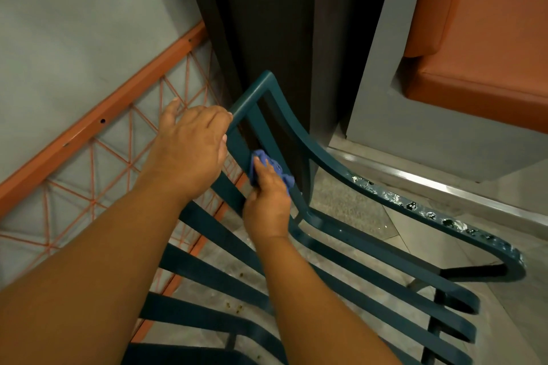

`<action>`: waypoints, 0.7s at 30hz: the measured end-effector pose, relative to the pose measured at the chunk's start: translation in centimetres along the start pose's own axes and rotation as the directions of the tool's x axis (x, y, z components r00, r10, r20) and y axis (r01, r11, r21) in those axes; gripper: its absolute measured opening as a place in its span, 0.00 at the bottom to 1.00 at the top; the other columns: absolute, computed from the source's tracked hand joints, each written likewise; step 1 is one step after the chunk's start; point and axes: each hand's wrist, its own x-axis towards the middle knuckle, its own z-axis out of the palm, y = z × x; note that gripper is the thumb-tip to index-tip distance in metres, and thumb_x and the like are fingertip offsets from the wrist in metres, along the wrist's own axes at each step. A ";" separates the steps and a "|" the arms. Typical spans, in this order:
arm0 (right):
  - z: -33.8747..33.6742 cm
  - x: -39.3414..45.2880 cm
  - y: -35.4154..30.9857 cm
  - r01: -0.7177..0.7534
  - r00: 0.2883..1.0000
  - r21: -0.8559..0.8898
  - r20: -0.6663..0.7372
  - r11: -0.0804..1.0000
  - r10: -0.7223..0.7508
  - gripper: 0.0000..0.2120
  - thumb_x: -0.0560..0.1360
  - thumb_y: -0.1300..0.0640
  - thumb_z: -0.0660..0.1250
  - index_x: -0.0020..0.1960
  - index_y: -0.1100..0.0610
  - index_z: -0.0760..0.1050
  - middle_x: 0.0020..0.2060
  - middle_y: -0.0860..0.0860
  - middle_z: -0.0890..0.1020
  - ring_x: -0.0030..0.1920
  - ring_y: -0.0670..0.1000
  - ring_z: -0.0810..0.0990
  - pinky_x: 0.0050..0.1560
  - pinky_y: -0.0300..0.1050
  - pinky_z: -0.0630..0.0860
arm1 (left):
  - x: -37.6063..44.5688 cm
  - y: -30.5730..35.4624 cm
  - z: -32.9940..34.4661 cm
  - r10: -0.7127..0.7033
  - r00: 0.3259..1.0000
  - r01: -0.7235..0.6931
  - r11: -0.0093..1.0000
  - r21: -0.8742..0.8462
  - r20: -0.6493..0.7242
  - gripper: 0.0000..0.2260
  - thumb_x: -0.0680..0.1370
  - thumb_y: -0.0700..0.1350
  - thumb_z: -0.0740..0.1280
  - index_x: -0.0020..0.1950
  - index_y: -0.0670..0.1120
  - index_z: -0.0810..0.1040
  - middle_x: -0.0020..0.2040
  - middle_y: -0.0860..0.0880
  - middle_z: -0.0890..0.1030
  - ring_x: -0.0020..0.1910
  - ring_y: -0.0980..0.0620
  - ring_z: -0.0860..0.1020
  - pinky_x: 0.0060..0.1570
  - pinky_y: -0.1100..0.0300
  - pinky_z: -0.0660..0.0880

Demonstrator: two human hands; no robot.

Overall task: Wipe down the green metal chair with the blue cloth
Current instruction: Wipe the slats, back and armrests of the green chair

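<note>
- Head view: right hand has its fingers curled round the blue cloth, pinching it bunched against a slat of the green metal chair; thumb lies up along the cloth.
- Cloth sits on the slat's upper stretch, just below the chair's top corner; folds spill to the right of the fingers.
- Left hand sits just beside, up and to the left; fingers wrap the frame's top rail near the corner, thumb out to the left. Judged to be steadying the chair.
- Slat's long axis runs from the top corner (frame centre) down toward the lower left, roughly in line with the right forearm. A wipe would call for travel along that axis, up to the corner or back toward the body.
- Right hand is the nearer to unwiped metal; remaining slats lie below, side by side.
- Armrest curves away to the right, well apart from the cloth, with chipped, spotted paint; untouched by either hand.
- Behind: orange frame with string lattice, dark post, orange cushion.
</note>
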 end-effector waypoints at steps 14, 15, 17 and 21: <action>-5.4 9.5 -2.2 0.010 0.999 -0.009 -0.037 1.000 -0.010 0.24 0.80 0.58 0.61 0.75 0.53 0.60 0.74 0.53 0.63 0.74 0.50 0.60 0.71 0.38 0.55 | -0.1 0.1 -0.1 0.038 0.999 -0.038 0.999 0.012 0.003 0.14 0.77 0.41 0.61 0.62 0.42 0.73 0.59 0.44 0.78 0.59 0.41 0.75 0.67 0.41 0.56; -5.1 10.1 -1.2 0.046 0.997 -0.153 0.074 0.987 -0.034 0.27 0.80 0.57 0.60 0.77 0.54 0.56 0.76 0.53 0.60 0.76 0.52 0.56 0.74 0.43 0.51 | 0.0 0.0 0.0 0.038 0.999 -0.038 0.999 0.011 0.002 0.14 0.77 0.41 0.61 0.62 0.42 0.73 0.58 0.44 0.78 0.59 0.41 0.75 0.67 0.41 0.57; -5.1 11.7 0.6 0.036 0.991 -0.324 0.135 0.945 0.009 0.28 0.80 0.51 0.58 0.77 0.49 0.54 0.76 0.53 0.61 0.76 0.56 0.56 0.76 0.56 0.52 | 0.1 -0.1 -0.1 0.015 1.000 -0.015 1.000 -0.009 -0.007 0.13 0.77 0.42 0.61 0.61 0.43 0.74 0.56 0.46 0.79 0.56 0.42 0.76 0.63 0.44 0.61; -5.8 13.1 1.2 -0.079 0.971 -0.521 0.151 0.850 0.183 0.24 0.80 0.41 0.53 0.74 0.37 0.51 0.75 0.52 0.60 0.75 0.62 0.55 0.73 0.66 0.49 | 1.3 0.3 -0.8 -0.054 0.998 0.049 0.988 -0.149 -0.025 0.10 0.76 0.43 0.63 0.55 0.42 0.77 0.45 0.45 0.80 0.43 0.43 0.77 0.44 0.51 0.70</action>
